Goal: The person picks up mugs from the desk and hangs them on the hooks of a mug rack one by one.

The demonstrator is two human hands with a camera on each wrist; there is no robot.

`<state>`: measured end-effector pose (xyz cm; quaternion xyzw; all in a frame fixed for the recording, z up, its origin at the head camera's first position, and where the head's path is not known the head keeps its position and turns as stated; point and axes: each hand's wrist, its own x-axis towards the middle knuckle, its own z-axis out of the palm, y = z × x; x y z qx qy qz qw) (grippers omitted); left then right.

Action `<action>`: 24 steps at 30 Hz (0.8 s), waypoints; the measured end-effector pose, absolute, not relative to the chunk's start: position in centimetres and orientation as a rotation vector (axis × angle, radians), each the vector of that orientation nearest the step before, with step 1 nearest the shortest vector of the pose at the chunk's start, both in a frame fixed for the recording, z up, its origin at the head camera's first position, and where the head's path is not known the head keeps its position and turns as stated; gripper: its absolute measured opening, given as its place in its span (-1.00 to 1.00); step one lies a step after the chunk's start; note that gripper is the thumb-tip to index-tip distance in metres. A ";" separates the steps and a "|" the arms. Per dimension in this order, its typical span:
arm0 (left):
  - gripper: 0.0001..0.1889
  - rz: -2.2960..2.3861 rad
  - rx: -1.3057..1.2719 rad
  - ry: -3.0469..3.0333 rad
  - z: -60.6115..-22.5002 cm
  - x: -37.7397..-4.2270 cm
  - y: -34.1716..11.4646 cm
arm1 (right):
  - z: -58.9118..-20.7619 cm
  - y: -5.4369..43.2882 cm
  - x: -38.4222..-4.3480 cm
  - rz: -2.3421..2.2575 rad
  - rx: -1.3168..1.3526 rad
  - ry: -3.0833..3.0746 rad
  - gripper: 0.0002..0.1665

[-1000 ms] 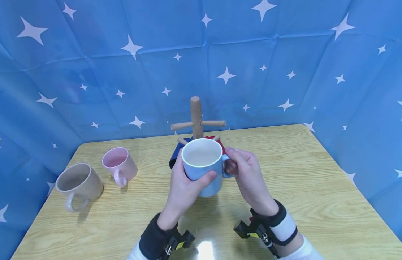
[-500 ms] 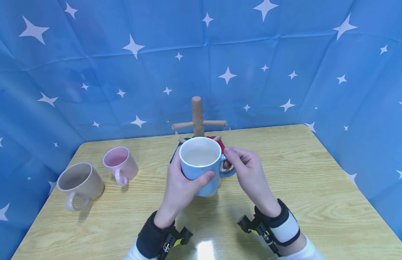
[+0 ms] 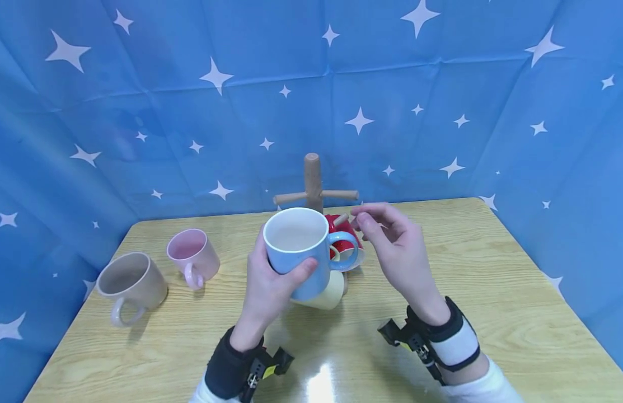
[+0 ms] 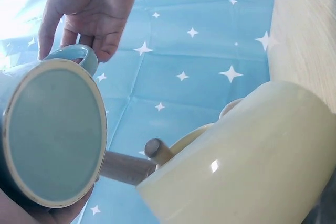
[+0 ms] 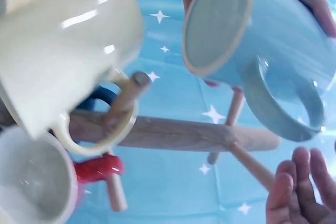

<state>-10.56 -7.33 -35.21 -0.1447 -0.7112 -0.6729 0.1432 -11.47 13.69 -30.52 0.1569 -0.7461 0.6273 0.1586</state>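
My left hand (image 3: pixel 268 291) grips a light blue mug (image 3: pixel 298 258) round its body, thumb across the near side. The mug is held up, mouth upward, in front of a wooden mug tree (image 3: pixel 313 182), its handle pointing right. Beside that handle my right hand (image 3: pixel 399 252) is raised with loosely bent fingers and holds nothing; in the right wrist view a gap separates its fingers (image 5: pixel 302 177) from the handle. Low on the tree, a cream mug (image 5: pixel 79 51) hangs by its handle on a peg. A red mug (image 3: pixel 341 228) is behind the blue one, partly hidden.
To the left on the wooden table (image 3: pixel 467 291) stand a beige mug (image 3: pixel 140 285) and a smaller pink mug (image 3: pixel 202 257). Upper pegs (image 3: pixel 341 195) of the tree stick out sideways. A blue starry cloth (image 3: pixel 271 112) hangs behind the table.
My right hand has let go of the blue mug's handle and moved up and right. My left hand has shifted the mug slightly left, uncovering the cream and red mugs.
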 end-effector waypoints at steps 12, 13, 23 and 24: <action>-0.24 -1.927 -0.354 -1.992 -34.5 -10.8 -8.2 | -26.3 13.2 -14.0 1.492 0.591 -2.136 -0.59; -0.24 -1.926 -0.342 -1.983 -34.5 -10.8 -8.3 | -26.1 13.1 -14.3 1.476 0.597 -2.163 -0.56; -0.31 -1.877 -0.304 -1.919 -34.3 -10.8 -9.5 | -26.2 10.8 -18.0 1.448 0.680 -2.328 -0.41; -0.31 -1.876 -0.296 -1.915 -34.3 -10.8 -9.6 | -26.2 10.6 -18.2 1.450 0.687 -2.342 -0.41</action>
